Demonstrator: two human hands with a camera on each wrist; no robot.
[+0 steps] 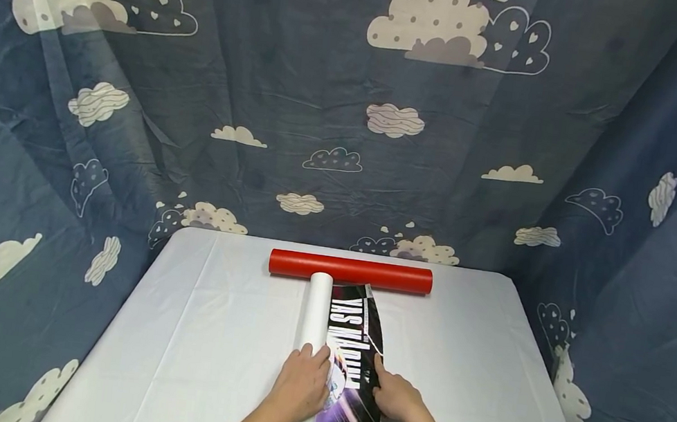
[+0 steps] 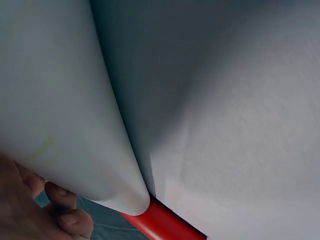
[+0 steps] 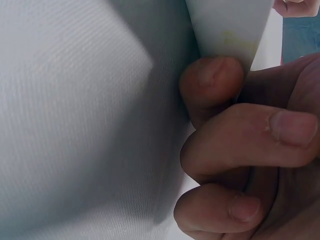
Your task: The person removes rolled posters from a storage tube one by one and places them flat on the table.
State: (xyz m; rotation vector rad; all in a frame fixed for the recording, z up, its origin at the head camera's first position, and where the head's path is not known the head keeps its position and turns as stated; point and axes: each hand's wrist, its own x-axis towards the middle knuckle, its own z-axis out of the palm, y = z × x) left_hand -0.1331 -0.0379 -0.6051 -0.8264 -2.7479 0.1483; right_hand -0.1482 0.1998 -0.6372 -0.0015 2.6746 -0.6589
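A partly rolled poster (image 1: 349, 414), dark and purple with large white letters, lies lengthwise on the table. Its rolled part (image 1: 317, 309) forms a white tube on the left, printed face inward. My left hand (image 1: 301, 384) lies over this roll and grips it, fingertips at the inner side by the printed strip. On the opposite side, my right hand (image 1: 397, 395) pinches the poster's free right edge, which curls up a little. In the right wrist view, curled fingers (image 3: 245, 135) sit against the sheet's white back (image 3: 230, 35).
A red roll (image 1: 350, 271) lies crosswise at the back of the table, right by the poster's far end. White cloth covers the table (image 1: 205, 335). Behind and beside it hangs a dark blue curtain (image 1: 303, 82) with cloud prints.
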